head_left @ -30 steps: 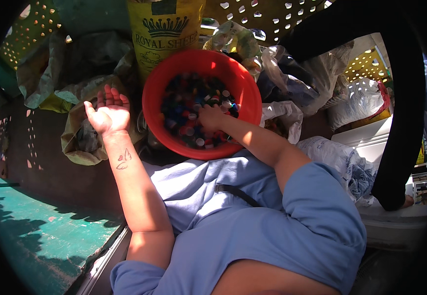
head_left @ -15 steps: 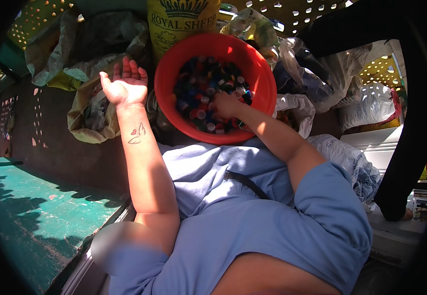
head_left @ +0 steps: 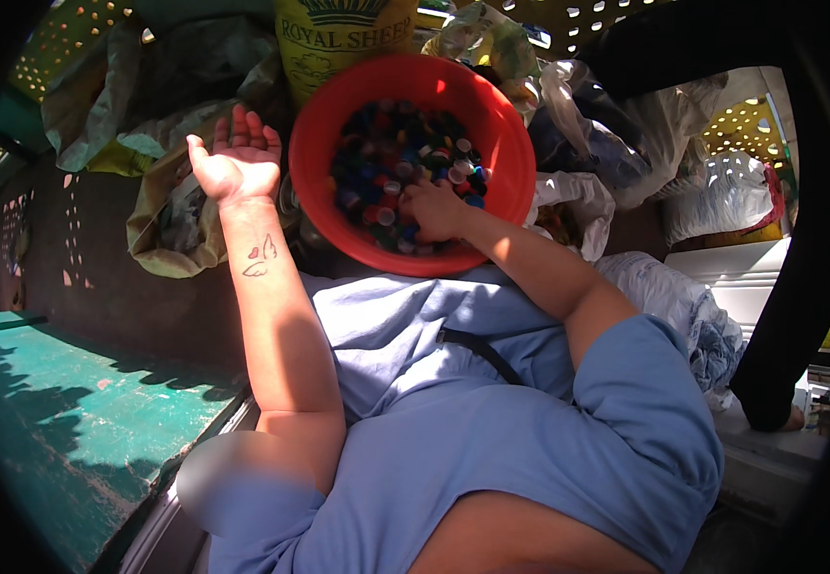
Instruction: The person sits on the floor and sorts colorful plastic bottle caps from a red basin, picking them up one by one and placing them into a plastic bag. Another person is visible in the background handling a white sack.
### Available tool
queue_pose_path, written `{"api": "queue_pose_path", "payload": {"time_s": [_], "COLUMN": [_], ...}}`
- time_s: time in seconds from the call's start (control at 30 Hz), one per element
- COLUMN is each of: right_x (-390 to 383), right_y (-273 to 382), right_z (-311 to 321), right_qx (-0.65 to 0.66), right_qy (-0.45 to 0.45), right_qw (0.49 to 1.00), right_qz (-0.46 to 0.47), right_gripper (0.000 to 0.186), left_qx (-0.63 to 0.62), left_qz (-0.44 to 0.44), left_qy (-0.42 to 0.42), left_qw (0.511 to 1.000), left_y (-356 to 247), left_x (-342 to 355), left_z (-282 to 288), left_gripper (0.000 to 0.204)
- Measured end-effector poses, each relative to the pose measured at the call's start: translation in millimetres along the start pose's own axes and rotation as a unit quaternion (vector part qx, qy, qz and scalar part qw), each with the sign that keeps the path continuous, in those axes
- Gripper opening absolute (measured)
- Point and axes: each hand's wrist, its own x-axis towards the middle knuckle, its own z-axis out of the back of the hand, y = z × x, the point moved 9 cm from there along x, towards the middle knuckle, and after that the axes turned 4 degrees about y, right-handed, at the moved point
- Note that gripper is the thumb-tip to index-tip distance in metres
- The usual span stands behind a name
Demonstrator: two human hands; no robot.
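A round red basin [head_left: 315, 206] stands before my lap, its bottom covered with many plastic bottle caps [head_left: 377, 182] in blue, red, black, green and clear white. My right hand [head_left: 434, 210] reaches into it, resting among the caps. Its fingers are curled down and pressed together; their tips are partly hidden, so what they hold cannot be made out. Left of the basin and apart from it, my left hand [head_left: 240, 167] is raised palm up, fingers loosely spread, with nothing in it. Below it is an open tan sack [head_left: 162, 239].
A yellow sack [head_left: 338, 48] stands behind the basin. Plastic bags [head_left: 625, 124] crowd the right side, near a person's dark-clothed leg [head_left: 793, 277]. A large greyish sack [head_left: 99, 96] lies far left. A worn green surface [head_left: 80, 421] runs along the near left.
My right hand has shifted slightly left and nearer within the caps, and some caps have moved around it. My left hand stays raised and open. The whole view has moved a little.
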Motion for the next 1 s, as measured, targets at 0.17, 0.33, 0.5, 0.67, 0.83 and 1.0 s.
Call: {"api": "queue_pose_path", "payload": {"time_s": [0.17,0.33,0.5,0.67,0.83,1.0], "right_x": [-3.1,-56.4,-160.0,-227.3,-215.5,-75.4], "right_y": [-42.4,-143.0,-285.1,-383.2,-359.9,-180.0], "right_z": [18.3,90.6,169.0,199.8,222.0,152.0], "right_qx": [0.312,0.388,0.238,0.125,-0.025,-0.008], "right_qy": [0.002,-0.175,-0.352,-0.389,-0.482,-0.301], "right_qw": [0.950,0.900,0.859,0.793,0.742,0.948], "right_qz": [0.005,-0.096,-0.287,-0.453,-0.465,-0.103], "right_gripper": [0.038,0.037,0.040,0.046,0.047,0.028], "left_qx": [0.010,-0.008,-0.005,-0.001,-0.003,0.004], "left_qz": [0.004,0.002,0.002,0.003,-0.007,-0.010], "left_qy": [0.003,0.001,-0.009,-0.011,0.002,0.004], "left_qw": [1.000,1.000,1.000,1.000,1.000,1.000], "left_y": [3.4,0.5,6.8,4.6,-5.3,-3.6], "left_x": [3.8,8.2,9.2,10.8,8.6,6.8], "left_z": [0.6,4.6,0.5,3.1,6.2,0.7], "left_gripper": [0.064,0.062,0.059,0.059,0.061,0.063]}}
